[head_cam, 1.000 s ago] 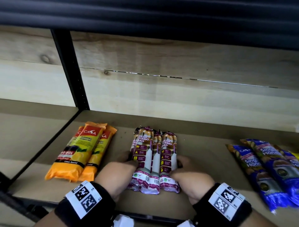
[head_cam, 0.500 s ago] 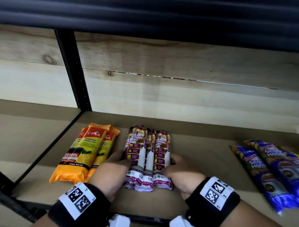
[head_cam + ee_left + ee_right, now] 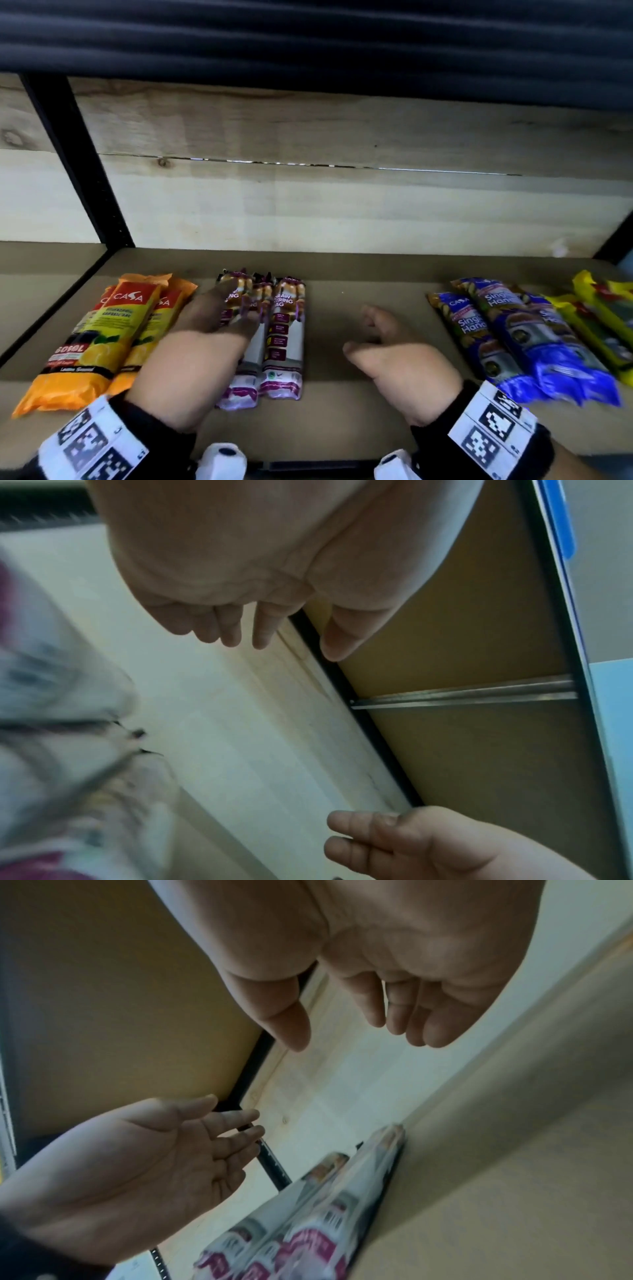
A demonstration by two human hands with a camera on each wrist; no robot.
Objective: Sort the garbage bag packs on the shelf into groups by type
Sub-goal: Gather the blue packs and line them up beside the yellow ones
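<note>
With both hands spread and holding nothing, we are hovering over the drawstring bag packs, risking nudging them into the orange Casa packs.

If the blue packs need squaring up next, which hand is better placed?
Right. The right hand hangs open and empty beside the blue packs; the left hand is over the purple packs.

You are looking at orange packs reading "CASA", "60 x 80 L" less clearly, and "Lemon Scented". The purple and white packs are showing "DRAW STRING BAG". The blue packs are showing "CASA" and "Singlet Handle", partly cut off. The yellow packs' print is too blurred.
</note>
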